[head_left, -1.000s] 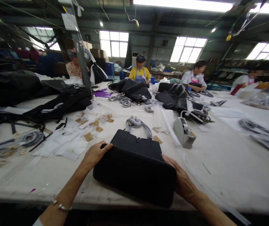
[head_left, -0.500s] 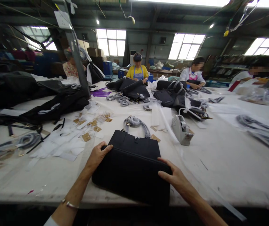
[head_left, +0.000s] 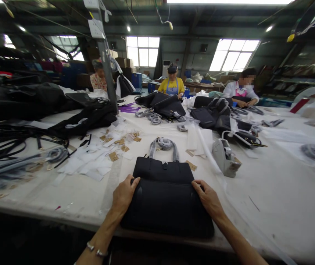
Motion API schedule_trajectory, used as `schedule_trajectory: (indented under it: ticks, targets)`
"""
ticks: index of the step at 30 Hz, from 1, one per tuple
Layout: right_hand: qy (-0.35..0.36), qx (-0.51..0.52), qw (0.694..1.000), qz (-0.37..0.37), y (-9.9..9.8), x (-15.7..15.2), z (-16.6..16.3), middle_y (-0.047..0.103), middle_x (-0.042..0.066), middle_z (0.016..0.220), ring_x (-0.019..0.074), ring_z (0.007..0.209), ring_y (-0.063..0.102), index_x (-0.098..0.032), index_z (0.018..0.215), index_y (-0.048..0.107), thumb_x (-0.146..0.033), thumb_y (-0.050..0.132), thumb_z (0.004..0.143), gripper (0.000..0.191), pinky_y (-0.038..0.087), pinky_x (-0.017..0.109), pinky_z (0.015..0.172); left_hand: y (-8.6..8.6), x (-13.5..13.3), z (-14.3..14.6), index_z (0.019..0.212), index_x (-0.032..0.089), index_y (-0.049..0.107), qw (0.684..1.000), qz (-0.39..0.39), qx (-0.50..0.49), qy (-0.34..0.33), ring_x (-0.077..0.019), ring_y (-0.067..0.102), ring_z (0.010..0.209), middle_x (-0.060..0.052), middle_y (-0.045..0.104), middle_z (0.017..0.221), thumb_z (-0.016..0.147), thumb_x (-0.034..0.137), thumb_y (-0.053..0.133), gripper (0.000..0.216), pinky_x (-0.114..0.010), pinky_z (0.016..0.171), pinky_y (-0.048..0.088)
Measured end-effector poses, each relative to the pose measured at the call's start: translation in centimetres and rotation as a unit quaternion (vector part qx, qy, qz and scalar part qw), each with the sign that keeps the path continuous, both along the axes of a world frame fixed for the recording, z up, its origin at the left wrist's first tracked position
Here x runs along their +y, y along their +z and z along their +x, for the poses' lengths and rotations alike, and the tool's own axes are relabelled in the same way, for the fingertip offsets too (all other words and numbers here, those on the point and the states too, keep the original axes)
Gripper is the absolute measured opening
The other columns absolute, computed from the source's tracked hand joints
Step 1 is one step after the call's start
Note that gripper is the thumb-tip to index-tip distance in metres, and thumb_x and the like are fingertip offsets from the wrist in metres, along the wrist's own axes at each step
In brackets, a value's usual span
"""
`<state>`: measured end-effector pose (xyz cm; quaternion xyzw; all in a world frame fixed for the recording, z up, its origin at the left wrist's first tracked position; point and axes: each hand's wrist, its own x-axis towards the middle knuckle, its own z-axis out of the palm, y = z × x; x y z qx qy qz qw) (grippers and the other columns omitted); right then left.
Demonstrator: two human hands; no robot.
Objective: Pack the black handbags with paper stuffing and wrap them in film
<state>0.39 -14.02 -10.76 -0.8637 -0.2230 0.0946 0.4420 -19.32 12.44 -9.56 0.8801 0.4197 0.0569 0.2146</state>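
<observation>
A black handbag lies flat at the table's near edge, its wrapped handles pointing away from me. A coiled, wrapped strap rests between the handles. My left hand grips the bag's left side, thumb on top and fingers curled beneath. On the right side, my right hand pinches the edge the same way, with its fingertips partly hidden. A bracelet circles my left wrist.
Tape dispenser stands right of the bag. Paper scraps and brown tags lie left. Black bags are piled farther back near a metal post. Several people sit across the table, one in a yellow shirt.
The front panel, raised and tilted before, now lies flatter and squarer to me. Both hands have come down with it, still on its sides. My view has turned left.
</observation>
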Motion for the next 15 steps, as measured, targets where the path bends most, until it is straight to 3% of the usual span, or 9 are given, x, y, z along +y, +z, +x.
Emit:
schedule_trajectory:
  ticks: [5, 9, 13, 15]
  targets:
    - [0.02, -0.058, 0.994, -0.094, -0.4, -0.3, 0.5, 0.071, 0.004, 0.083, 0.0245, 0.076, 0.066, -0.023, 0.088, 0.066, -0.057, 0.043, 0.087, 0.041, 0.047, 0.034, 0.071, 0.2, -0.7, 0.0, 0.093, 0.019, 0.059, 0.992, 0.125, 0.017, -0.029, -0.0223, 0.062, 0.095, -0.008, 0.063, 0.1, 0.092, 0.04, 0.045, 0.025, -0.029, 0.074, 0.045]
    - [0.023, -0.283, 0.948, -0.142, 0.2, 0.5, -0.6, 0.068, 0.011, 0.106, 0.0299, 0.096, 0.063, -0.02, 0.105, 0.065, -0.049, 0.043, 0.091, 0.04, 0.046, 0.042, 0.082, -0.8, -0.3, 0.3, 0.089, 0.018, 0.058, 0.991, 0.119, -0.033, -0.052, -0.0203, 0.061, 0.091, -0.007, 0.058, 0.097, 0.091, 0.037, 0.046, 0.022, -0.03, 0.079, 0.046]
    - [0.188, -0.386, 0.895, -0.12, 0.2, 3.3, -3.8, 0.054, 0.007, 0.135, 0.0259, 0.125, 0.047, -0.026, 0.132, 0.051, -0.042, 0.047, 0.093, 0.042, 0.035, 0.043, 0.104, -1.5, 0.3, 0.3, 0.098, 0.018, 0.054, 0.989, 0.071, -0.122, -0.035, -0.0202, 0.06, 0.09, -0.006, 0.058, 0.096, 0.088, 0.033, 0.05, 0.018, -0.032, 0.083, 0.046]
    - [0.274, -0.386, 0.871, -0.136, -0.1, 4.5, -5.2, 0.048, 0.004, 0.142, 0.0242, 0.13, 0.042, -0.031, 0.138, 0.044, -0.038, 0.048, 0.094, 0.045, 0.031, 0.044, 0.107, -1.5, 1.0, 0.6, 0.11, 0.018, 0.051, 0.985, 0.04, -0.166, -0.023, -0.0214, 0.059, 0.094, -0.006, 0.059, 0.099, 0.083, 0.032, 0.055, 0.031, -0.033, 0.084, 0.045]
